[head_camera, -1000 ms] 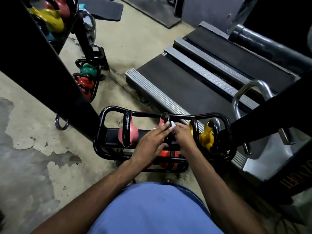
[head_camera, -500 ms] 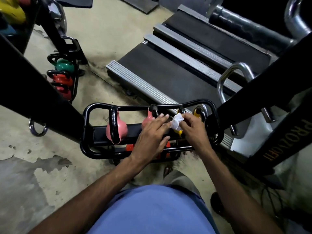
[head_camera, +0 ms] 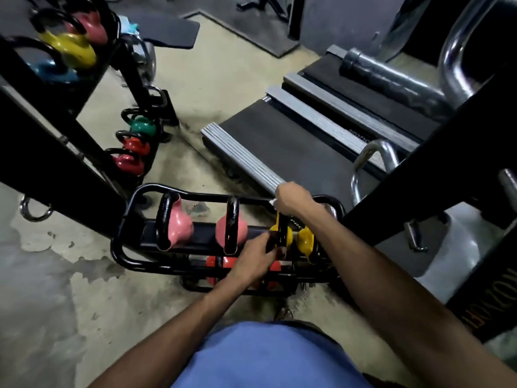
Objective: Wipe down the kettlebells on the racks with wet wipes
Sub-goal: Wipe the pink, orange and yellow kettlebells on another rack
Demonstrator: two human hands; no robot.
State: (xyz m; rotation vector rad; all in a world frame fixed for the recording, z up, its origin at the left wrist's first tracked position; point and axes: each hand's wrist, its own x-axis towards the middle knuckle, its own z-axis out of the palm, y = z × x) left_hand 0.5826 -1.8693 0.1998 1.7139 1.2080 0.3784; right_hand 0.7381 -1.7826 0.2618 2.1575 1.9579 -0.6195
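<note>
- Both hands have parted since half a second ago: the right hand (head_camera: pixel 293 198) has gone from the middle of the rack (head_camera: pixel 126 249) to its far rail, and the left hand (head_camera: pixel 256 260) has dropped to the near side.
- The right grip is clamped in a fist on the wet wipe (head_camera: pixel 272 202). Only a white corner of it shows, at the top of the black handle of a yellow kettlebell (head_camera: pixel 289 237).
- The left grip is curled round the near end of that same handle.
- This yellow kettlebell sits on the rack's upper tier, between the middle pink kettlebell (head_camera: pixel 241 228) and a second yellow kettlebell (head_camera: pixel 305 242).
- The left pink kettlebell (head_camera: pixel 180 228) stands further along, and red kettlebells (head_camera: pixel 214 261) lie on the tier beneath.
- A treadmill (head_camera: pixel 279 144) lies beyond the rack.
</note>
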